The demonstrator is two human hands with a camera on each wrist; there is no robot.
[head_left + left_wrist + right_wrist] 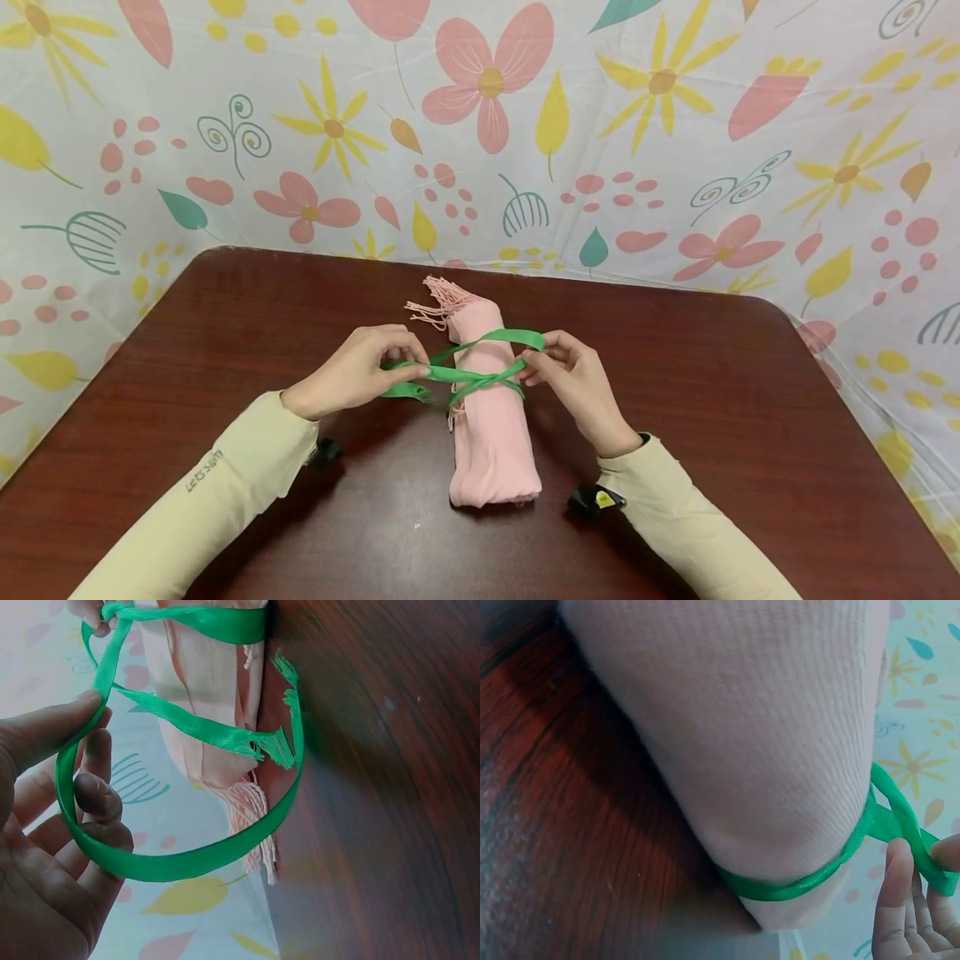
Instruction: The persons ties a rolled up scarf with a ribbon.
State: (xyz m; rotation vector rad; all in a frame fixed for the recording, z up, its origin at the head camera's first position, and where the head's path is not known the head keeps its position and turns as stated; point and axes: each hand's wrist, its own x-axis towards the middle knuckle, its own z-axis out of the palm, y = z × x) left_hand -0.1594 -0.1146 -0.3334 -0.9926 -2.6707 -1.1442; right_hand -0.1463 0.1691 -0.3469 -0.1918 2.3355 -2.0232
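Note:
A rolled pink scarf (487, 400) with a fringed end lies lengthwise on the dark wooden table (262, 333). A green ribbon (480, 371) crosses over its middle. My left hand (375, 367) pinches the ribbon on the roll's left side; in the left wrist view a ribbon loop (180, 855) curves round my fingers (94, 795), beside the scarf (202, 682). My right hand (558, 367) pinches the ribbon loop at the roll's right side. In the right wrist view the ribbon (802, 881) wraps under the scarf roll (742, 727), and my fingertips (900, 900) hold its end.
A floral-patterned cloth (480, 125) hangs as a backdrop behind and on both sides of the table. Both arms wear cream sleeves (202, 500) with small black wrist devices (592, 500). Bare tabletop surrounds the roll on every side.

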